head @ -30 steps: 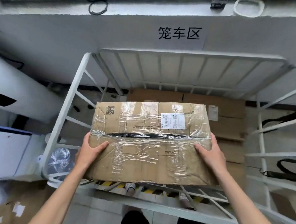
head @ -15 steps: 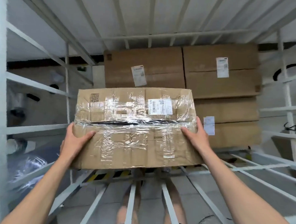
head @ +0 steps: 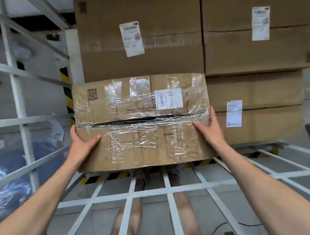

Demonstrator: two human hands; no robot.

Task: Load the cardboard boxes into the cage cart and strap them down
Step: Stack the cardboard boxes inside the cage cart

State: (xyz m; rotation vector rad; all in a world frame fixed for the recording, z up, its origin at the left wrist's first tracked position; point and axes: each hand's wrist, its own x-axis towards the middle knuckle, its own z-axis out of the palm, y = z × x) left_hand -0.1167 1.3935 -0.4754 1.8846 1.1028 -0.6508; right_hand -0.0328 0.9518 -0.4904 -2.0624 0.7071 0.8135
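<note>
Inside the cage cart (head: 19,95), left hand (head: 81,145) and right hand (head: 211,127) grip a taped box (head: 140,134) with QR code (head: 92,94), barcode label (head: 168,98).

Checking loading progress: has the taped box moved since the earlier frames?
Yes, forward into the cage cart, closer to the stacked boxes at its back; taped box.

- The taped box (head: 139,120) hides most fingers of the left hand (head: 81,144) and the palm of the right hand (head: 211,127).
- The stacked boxes (head: 172,46) are cut off by the top edge, and the print on their labels (head: 131,38) is too blurred to read.
- At the left, the plastic-wrapped bundle (head: 7,178) is blurred and its contents cannot be told.
</note>
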